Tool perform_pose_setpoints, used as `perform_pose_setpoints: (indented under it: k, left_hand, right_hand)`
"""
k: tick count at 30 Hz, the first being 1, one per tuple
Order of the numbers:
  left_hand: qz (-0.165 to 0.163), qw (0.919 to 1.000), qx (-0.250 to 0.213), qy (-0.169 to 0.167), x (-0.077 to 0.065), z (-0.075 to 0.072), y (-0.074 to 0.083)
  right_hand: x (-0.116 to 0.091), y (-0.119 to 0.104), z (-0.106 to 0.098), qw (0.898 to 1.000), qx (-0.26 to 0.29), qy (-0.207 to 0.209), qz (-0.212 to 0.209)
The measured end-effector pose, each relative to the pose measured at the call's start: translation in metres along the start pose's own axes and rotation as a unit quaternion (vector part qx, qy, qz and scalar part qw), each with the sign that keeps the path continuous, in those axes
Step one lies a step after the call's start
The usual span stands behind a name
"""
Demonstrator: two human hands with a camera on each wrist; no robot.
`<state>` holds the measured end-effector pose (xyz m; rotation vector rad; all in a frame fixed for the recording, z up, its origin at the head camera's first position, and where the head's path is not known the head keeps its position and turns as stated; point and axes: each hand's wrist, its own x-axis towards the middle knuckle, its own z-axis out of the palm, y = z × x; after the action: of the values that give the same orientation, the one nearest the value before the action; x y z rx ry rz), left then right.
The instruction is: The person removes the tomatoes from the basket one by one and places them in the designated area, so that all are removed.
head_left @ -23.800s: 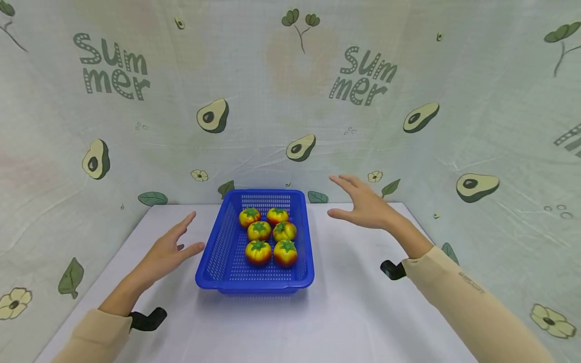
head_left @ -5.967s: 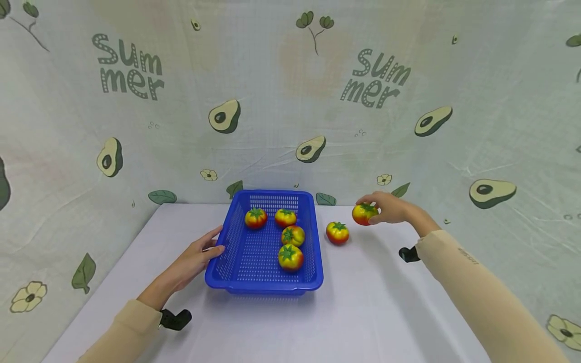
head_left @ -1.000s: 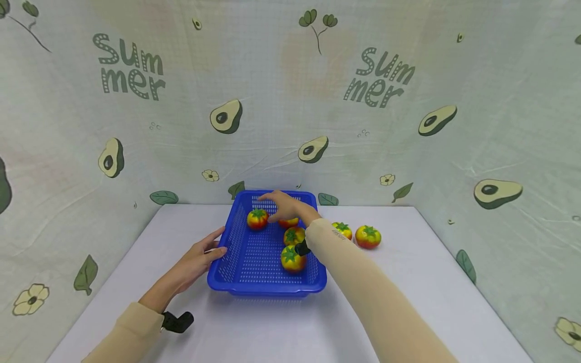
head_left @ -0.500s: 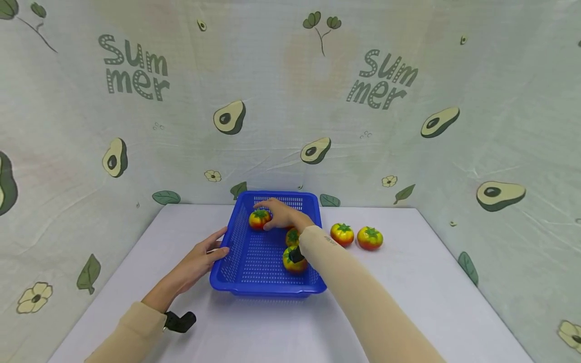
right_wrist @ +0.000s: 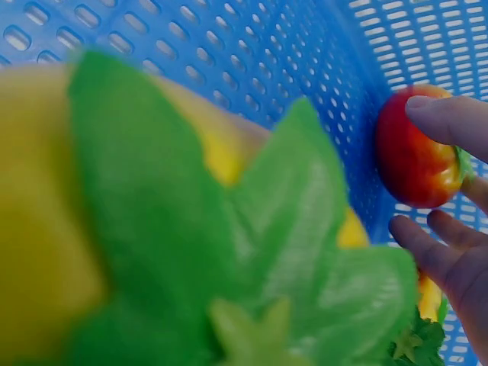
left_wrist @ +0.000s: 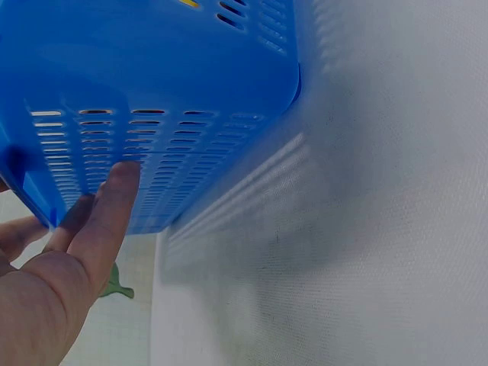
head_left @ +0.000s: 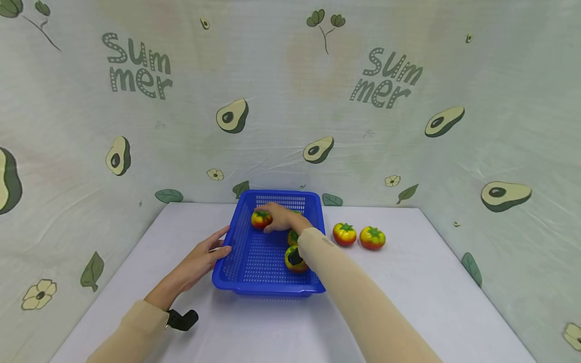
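Note:
My right hand [head_left: 282, 218] is inside the blue plastic basket [head_left: 236, 288], its fingers and thumb around a yellow-red tomato [head_left: 261, 220] with a green leafy top. In the right wrist view the thumb [right_wrist: 457, 122] lies on that tomato [right_wrist: 415, 156], other fingers below it. Three more tomatoes, including the front one [head_left: 295, 261], sit along the basket's right side, partly hidden by my hand and sleeve. My left hand [head_left: 199, 259] touches the basket's left outer wall [left_wrist: 152, 61] with nearly straight fingers.
Two tomatoes, one nearer the basket [head_left: 344, 235] and one farther right [head_left: 372, 238], stand side by side on the white table [head_left: 408, 282]. Behind hangs a printed cloth [head_left: 272, 75]. A very close, blurred tomato [right_wrist: 160, 191] fills much of the right wrist view.
The tomato my right hand held six seconds ago now stands on the table. The hand has since reached left into the basket and lowered around the back-left tomato. My left hand stays on the basket.

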<state>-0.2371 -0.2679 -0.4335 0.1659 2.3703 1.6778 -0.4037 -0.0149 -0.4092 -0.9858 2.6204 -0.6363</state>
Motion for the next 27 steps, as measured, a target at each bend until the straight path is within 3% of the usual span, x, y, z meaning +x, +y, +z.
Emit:
perform_pose_setpoints:
  k: [13, 21, 27]
  left_hand:
    - [-0.008, 1.0000, 0.005, 0.002, 0.004, 0.000, -0.001]
    - [-0.003, 1.0000, 0.005, -0.002, 0.004, 0.001, 0.000]
    - [-0.007, 1.0000, 0.006, -0.001, 0.002, 0.000, 0.003]
  right_hand:
    - [-0.002, -0.003, 0.003, 1.000, 0.009, 0.010, -0.005]
    - [0.005, 0.001, 0.012, 1.000, -0.015, 0.010, -0.014]
    - [0.001, -0.004, 0.003, 1.000, -0.003, -0.003, -0.011]
